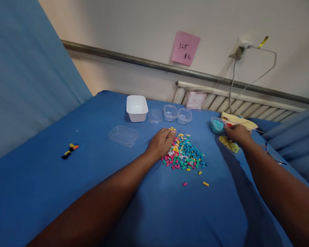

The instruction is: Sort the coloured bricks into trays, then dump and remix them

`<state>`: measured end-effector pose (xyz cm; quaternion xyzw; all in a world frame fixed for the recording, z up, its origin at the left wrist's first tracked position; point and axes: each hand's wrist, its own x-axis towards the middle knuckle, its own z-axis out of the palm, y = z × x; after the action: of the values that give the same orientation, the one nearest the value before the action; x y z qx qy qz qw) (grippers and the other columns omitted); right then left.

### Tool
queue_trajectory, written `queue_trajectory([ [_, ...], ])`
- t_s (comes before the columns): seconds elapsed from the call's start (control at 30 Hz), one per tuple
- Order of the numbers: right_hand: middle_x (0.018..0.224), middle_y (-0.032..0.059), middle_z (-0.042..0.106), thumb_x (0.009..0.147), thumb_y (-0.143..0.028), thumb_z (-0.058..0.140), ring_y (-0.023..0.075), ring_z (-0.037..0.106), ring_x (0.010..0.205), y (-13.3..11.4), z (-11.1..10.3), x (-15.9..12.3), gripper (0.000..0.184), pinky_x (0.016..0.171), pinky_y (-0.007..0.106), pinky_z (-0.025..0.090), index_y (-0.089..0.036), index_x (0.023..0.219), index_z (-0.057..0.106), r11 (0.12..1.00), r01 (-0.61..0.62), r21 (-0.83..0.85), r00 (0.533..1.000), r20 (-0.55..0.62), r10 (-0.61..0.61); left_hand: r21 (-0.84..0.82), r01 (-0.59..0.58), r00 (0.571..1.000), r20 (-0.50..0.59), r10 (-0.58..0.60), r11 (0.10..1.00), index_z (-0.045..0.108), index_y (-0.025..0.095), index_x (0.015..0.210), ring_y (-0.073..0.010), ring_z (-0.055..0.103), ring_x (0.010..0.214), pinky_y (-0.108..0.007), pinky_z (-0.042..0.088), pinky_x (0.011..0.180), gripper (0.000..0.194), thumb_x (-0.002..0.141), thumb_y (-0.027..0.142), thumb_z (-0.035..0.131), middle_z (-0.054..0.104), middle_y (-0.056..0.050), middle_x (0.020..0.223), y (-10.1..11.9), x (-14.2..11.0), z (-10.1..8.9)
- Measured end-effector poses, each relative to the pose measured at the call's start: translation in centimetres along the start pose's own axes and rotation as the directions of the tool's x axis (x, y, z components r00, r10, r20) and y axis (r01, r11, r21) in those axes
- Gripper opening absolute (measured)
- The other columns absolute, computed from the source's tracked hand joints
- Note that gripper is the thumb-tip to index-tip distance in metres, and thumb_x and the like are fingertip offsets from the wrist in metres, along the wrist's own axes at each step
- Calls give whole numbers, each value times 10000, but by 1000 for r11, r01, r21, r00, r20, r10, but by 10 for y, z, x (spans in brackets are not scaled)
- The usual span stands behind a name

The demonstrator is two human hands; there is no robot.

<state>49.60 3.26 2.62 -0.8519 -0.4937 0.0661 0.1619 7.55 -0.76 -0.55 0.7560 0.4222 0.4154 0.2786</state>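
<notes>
A heap of small building bricks (189,152) in blue, pink, yellow, green and white lies on the blue sheet. Against its left edge rests my left hand (161,142), cupped, the fingers reaching to the bricks and partly hidden behind the thumb. Over on the right, my right hand (238,134) grips the rim of a clear plastic tub (217,126) of turquoise bricks. Red bricks (229,125) show just beside its fingertips; whether they share that tub I cannot tell. Below it sits a shallow clear container of yellow bricks (229,144).
A white tub (137,108), two clear tubs (170,113) and clear lids (123,135) stand behind the heap. Loose bricks (205,184) lie in front. A black, yellow and orange piece (70,151) is far left. A yellow cloth (239,120) and glasses (275,157) are at right.
</notes>
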Motion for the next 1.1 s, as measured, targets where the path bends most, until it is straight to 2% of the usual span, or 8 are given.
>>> queue_trajectory([
  [0.1,700,175,768,983,-361,711,301,763,702,1,6,4,319,693,382,577,-99,830,810,990,-78,118,996,63,70,-38,33,999,-6,-33,999,735,225,974,-261,722,1115,-441,567,1069,535,1157,582,381,789,-85,1107,-2,1,0],
  [0.2,1028,192,814,1020,-365,766,301,787,920,-3,10,4,306,825,415,638,-68,1085,805,964,-163,209,984,101,145,-103,75,997,-15,-77,992,789,215,1128,-270,738,1230,-449,555,1151,573,1165,591,358,820,-90,1236,-3,2,-2],
  [0.3,1414,147,708,1064,-419,770,289,736,1189,-9,11,-4,439,999,495,650,-160,1411,697,924,-225,310,969,171,179,-173,117,992,-30,-124,978,812,199,1179,-284,735,1285,-466,531,1208,610,1165,598,352,824,-97,1290,-3,2,-3],
  [0.47,1458,128,686,1082,-436,746,286,721,1220,-19,9,-27,445,1015,516,649,-200,1453,675,859,-214,465,966,234,114,-222,148,987,-32,-159,964,832,209,1190,-301,736,1302,-495,524,1232,619,1149,632,381,829,-95,1306,-8,3,-2],
  [0.7,765,69,767,900,-330,808,238,751,688,-45,8,-81,169,611,328,606,-207,932,697,803,80,590,963,161,-214,-245,165,982,-48,-182,955,829,202,1211,-306,746,1294,-496,562,1202,639,1134,666,397,829,-102,1313,-16,6,2],
  [0.83,744,38,778,897,-404,772,238,759,672,-64,-1,-117,191,618,323,568,-240,944,685,802,317,507,912,70,-405,-251,161,982,-51,-179,955,830,206,1231,-300,750,1288,-475,577,1186,664,1134,688,384,826,-95,1323,-18,5,2],
  [0.93,811,50,797,942,-457,708,239,759,715,-76,-8,-139,218,653,329,534,-241,963,690,767,565,303,815,-64,-576,-254,159,983,-48,-176,954,824,205,1257,-300,748,1297,-471,577,1184,681,1135,700,374,825,-96,1326,-20,5,2],
  [1.1,844,50,792,1002,-458,649,249,743,721,-82,-6,-160,224,653,337,478,-239,1019,697,698,712,82,702,-136,-699,-262,155,985,-36,-170,953,814,203,1290,-298,748,1301,-463,581,1177,699,1133,720,370,821,-98,1342,-20,4,2],
])
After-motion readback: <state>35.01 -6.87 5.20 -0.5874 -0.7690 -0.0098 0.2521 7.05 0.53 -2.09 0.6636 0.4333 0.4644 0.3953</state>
